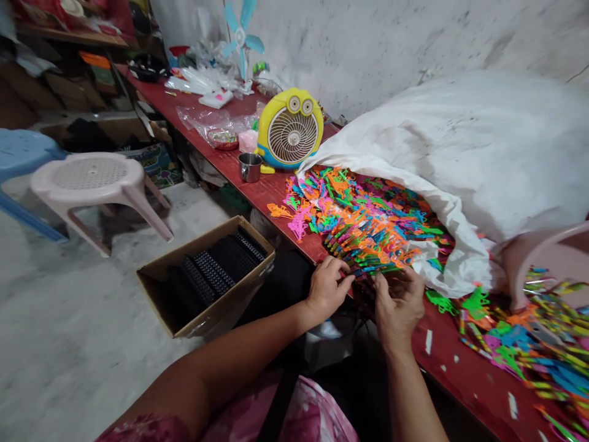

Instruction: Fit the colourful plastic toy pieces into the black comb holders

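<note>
A dense row of thin colourful plastic sticks [359, 245] with orange figure-shaped tops stands at the table's front edge. My left hand [327, 285] is at its near left end, thumb and fingers pinched together. At the near right end is my right hand [400, 304], thumb raised and fingers curled against the sticks. What lies between the fingertips of either hand is too small to make out. Behind the row, a heap of loose flat plastic figures [340, 184] in orange, pink, green and blue spills from a large white sack [460, 141].
On the red table [184, 110] stand a yellow fan [294, 135] and a metal mug [250, 167]. Left below is a cardboard box [207, 307] of black perforated trays [209, 273]. Striped sticks [552, 313] lie by a pink basin [552, 252] at right. A stool [92, 175] stands left.
</note>
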{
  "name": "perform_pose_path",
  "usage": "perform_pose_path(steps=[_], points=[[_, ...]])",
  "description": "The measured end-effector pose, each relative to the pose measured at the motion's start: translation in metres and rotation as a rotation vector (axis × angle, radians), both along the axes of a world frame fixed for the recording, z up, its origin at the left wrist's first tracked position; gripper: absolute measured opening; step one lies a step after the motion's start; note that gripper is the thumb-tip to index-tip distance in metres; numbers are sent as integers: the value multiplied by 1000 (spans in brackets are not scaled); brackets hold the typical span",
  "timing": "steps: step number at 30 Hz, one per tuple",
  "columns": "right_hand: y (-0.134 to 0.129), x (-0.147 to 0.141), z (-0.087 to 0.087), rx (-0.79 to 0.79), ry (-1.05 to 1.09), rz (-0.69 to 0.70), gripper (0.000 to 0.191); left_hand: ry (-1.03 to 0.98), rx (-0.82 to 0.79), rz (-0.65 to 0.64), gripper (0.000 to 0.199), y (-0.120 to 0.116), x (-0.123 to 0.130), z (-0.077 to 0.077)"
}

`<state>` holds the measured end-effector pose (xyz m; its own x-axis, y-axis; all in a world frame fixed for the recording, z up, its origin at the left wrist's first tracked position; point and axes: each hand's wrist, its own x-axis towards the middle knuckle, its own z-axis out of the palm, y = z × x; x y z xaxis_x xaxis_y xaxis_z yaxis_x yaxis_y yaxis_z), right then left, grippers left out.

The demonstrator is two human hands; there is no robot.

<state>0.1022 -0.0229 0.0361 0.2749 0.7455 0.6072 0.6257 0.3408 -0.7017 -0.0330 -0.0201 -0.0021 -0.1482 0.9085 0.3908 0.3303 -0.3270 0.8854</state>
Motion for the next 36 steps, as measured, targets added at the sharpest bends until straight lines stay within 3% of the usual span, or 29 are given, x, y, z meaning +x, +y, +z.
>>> perform_pose_path(steps=[3, 6, 9, 12, 17, 26, 36], points=[[-1, 2, 2, -16, -6, 21, 40, 6, 139, 113, 10, 2, -12, 12], [0, 4, 2, -43, -13, 28, 39, 144, 346, 180, 24, 11, -27, 38], [2, 5, 1, -46, 29, 36, 41, 397, 492, -12, 33, 27, -37, 63], [3, 6, -1, -38, 75, 60, 42, 596, 529, -249, 35, 44, -37, 75], [1, 6, 0, -38, 51, 61, 39, 592, 451, -334, 30, 58, -33, 76], [4, 11, 6, -143, 79, 135, 48, 433, 358, -372, 17, 62, -37, 78], [4, -1, 1, -49, 140, -13, 39, 430, 398, -340, 29, 59, -37, 77]])
